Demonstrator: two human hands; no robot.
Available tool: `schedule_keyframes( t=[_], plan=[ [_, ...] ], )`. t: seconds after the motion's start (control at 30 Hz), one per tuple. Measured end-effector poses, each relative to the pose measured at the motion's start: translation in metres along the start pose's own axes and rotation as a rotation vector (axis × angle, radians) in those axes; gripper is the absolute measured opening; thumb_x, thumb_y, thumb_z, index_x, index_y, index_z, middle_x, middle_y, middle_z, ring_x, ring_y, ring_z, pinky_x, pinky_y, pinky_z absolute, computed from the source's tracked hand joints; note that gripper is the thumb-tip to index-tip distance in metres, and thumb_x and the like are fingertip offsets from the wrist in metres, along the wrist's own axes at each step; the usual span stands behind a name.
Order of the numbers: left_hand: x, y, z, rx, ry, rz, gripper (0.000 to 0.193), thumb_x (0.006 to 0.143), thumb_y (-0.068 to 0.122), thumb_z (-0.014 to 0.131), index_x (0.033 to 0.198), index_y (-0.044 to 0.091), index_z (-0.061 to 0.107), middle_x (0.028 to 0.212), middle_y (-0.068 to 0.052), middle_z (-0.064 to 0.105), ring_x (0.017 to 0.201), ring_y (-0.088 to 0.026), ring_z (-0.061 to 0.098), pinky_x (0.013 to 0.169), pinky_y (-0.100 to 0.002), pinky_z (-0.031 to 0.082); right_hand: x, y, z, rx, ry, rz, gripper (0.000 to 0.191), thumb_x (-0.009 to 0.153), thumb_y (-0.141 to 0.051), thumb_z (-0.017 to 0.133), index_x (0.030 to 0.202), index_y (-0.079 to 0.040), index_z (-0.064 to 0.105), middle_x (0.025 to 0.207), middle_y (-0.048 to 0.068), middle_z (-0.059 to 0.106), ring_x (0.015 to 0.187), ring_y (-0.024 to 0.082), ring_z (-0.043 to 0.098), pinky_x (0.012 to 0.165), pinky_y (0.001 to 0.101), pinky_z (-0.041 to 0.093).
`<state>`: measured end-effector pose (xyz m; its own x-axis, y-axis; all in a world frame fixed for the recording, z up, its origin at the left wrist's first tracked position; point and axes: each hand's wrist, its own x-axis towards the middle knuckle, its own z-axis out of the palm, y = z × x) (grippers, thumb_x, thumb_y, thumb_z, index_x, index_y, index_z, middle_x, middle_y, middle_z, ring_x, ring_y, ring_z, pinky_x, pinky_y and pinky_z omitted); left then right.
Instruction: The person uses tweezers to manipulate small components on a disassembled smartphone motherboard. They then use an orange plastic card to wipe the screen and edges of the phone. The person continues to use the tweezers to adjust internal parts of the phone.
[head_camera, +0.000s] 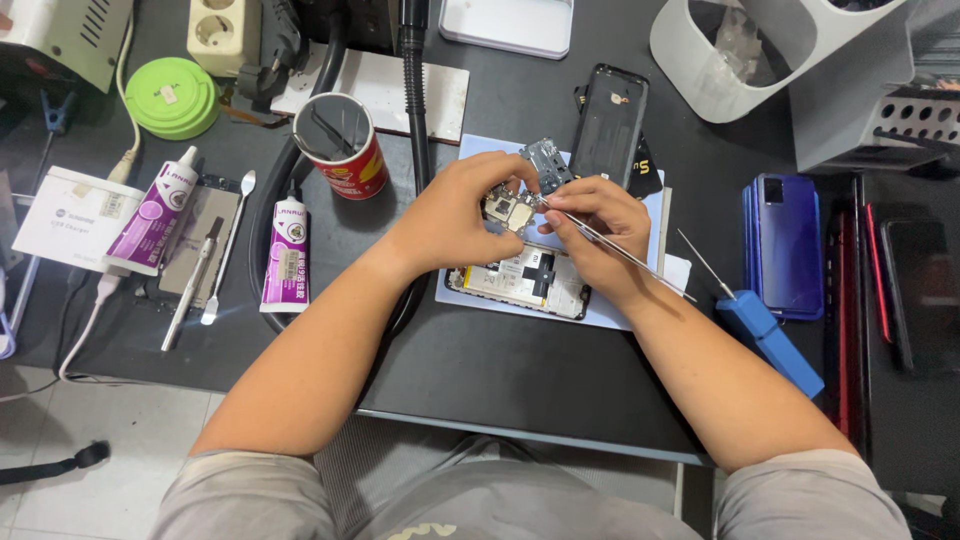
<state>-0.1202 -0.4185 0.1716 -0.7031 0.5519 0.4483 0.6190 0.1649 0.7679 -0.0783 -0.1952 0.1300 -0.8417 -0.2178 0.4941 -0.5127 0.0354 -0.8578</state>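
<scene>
- Metal tweezers (615, 247) are resting in the right hand (597, 232), whose grip is closing tight around them; their tips are pointing up-left at a small circuit board (507, 210) in the middle of the frame.
- Left hand (455, 215) is pinching that circuit board, its grip narrow on the board's left edge, fingers curling over it.
- Both hands are hovering above an opened phone (520, 280) that is lying on a pale blue mat (610, 310) on the dark desk (480, 360).
- Just above the hands, a black phone back cover (608, 122) is lying tilted at the mat's upper edge.
- At centre left, two white-and-purple glue tubes (287, 255) are lying beside a red cup (340, 145), with thin metal tools (205, 270) between the tubes.
- To the right, a blue-handled tool (770, 340) is lying near a stack of blue phones (785, 240).
- A green round lid (172, 95) is sitting in the upper left of the frame.
</scene>
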Motion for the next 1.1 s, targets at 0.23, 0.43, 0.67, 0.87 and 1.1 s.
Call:
schedule_keyframes(
  t=[0.23, 0.43, 0.67, 0.87, 1.1],
  plan=[
    [-0.007, 0.008, -0.013, -0.020, -0.011, -0.012, 0.041, 0.070, 0.016, 0.078, 0.107, 0.006, 0.064, 0.092, -0.010, 0.062, 0.088, -0.029, 0.066, 0.080, -0.037, 0.053, 0.000, -0.003, 0.005, -0.072, -0.003, -0.023, 0.014, 0.099, 0.010, 0.069, 0.111, 0.004, 0.069, 0.115, 0.015, 0.065, 0.101, 0.020, 0.073, 0.087, 0.0328, 0.067],
    [-0.015, -0.004, -0.010, -0.014, -0.026, -0.062, 0.041, 0.068, 0.017, 0.076, 0.106, 0.006, 0.065, 0.089, -0.010, 0.062, 0.083, -0.028, 0.066, 0.075, -0.036, 0.052, 0.000, 0.000, 0.013, -0.070, -0.012, -0.054, 0.015, 0.098, 0.010, 0.069, 0.112, 0.004, 0.069, 0.115, 0.016, 0.065, 0.102, 0.020, 0.073, 0.087, 0.0323, 0.068],
    [-0.007, -0.007, -0.009, -0.010, -0.026, -0.014, 0.041, 0.069, 0.017, 0.077, 0.106, 0.005, 0.065, 0.091, -0.011, 0.064, 0.088, -0.029, 0.068, 0.080, -0.037, 0.053, 0.002, 0.004, 0.008, -0.087, -0.018, -0.051, 0.015, 0.098, 0.011, 0.069, 0.112, 0.004, 0.069, 0.115, 0.016, 0.065, 0.102, 0.020, 0.073, 0.087, 0.0327, 0.068],
    [-0.002, -0.018, -0.004, 0.009, 0.003, -0.028, 0.041, 0.070, 0.013, 0.077, 0.108, 0.006, 0.062, 0.095, -0.011, 0.063, 0.092, -0.030, 0.066, 0.082, -0.038, 0.054, 0.005, 0.015, 0.001, -0.037, -0.015, -0.070, 0.013, 0.102, 0.006, 0.067, 0.115, 0.003, 0.067, 0.116, 0.016, 0.064, 0.108, 0.024, 0.072, 0.088, 0.0342, 0.067],
    [0.005, -0.018, -0.003, 0.099, 0.047, -0.039, 0.055, 0.075, 0.009, 0.078, 0.126, 0.008, 0.056, 0.104, -0.010, 0.062, 0.097, -0.030, 0.065, 0.084, -0.040, 0.052, 0.006, 0.034, -0.009, 0.078, 0.128, 0.111, 0.017, 0.111, -0.009, 0.054, 0.122, 0.001, 0.063, 0.112, 0.014, 0.072, 0.106, 0.022, 0.075, 0.088, 0.0355, 0.068]
  ],
)
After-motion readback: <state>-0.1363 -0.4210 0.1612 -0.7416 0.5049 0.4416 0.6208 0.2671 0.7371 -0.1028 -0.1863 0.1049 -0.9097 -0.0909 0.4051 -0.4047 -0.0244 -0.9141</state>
